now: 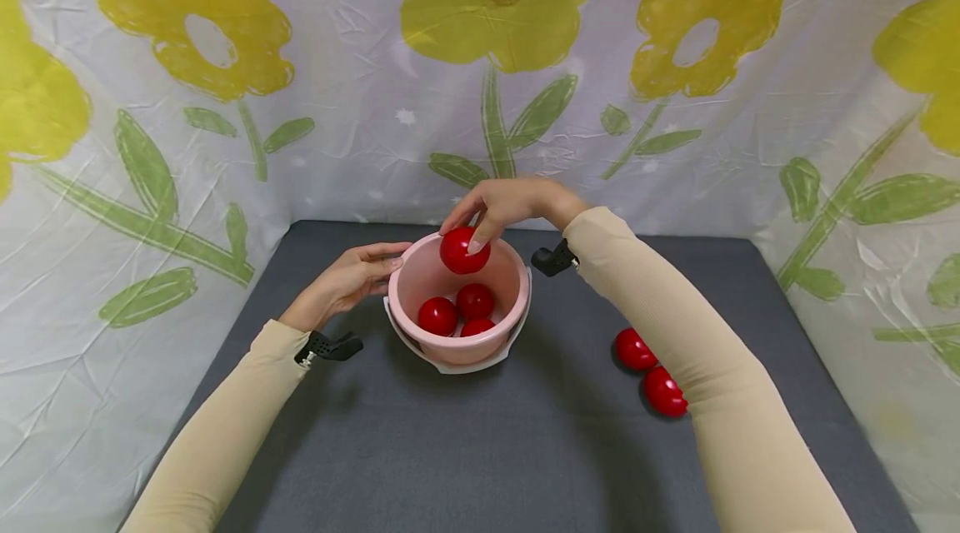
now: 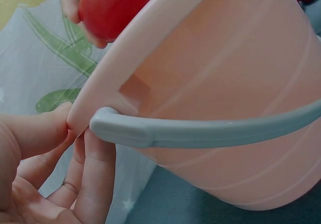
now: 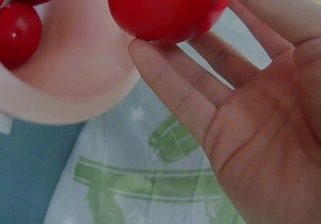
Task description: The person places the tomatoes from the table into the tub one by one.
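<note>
A pink bucket [image 1: 457, 352] with a pale handle stands toward the back of the table. My left hand [image 1: 348, 279] pinches its left rim between thumb and fingers; in the left wrist view the handle [image 2: 210, 132] joins the bucket right beside those fingertips. My right hand [image 1: 517, 201] holds a shiny round red ball [image 1: 459, 256] by the fingertips over the bucket's back rim. Inside the bucket, several similar red balls [image 1: 438, 316] lie at the bottom. The right wrist view shows the held ball [image 3: 168, 8] at the fingertips, with the palm bare.
Two more red balls [image 1: 634, 350] lie on the dark grey table [image 1: 480, 450] to the right, one partly hidden by my right sleeve [image 1: 697, 350]. A white cloth with yellow flowers [image 1: 498, 0] hangs behind the table and along both sides.
</note>
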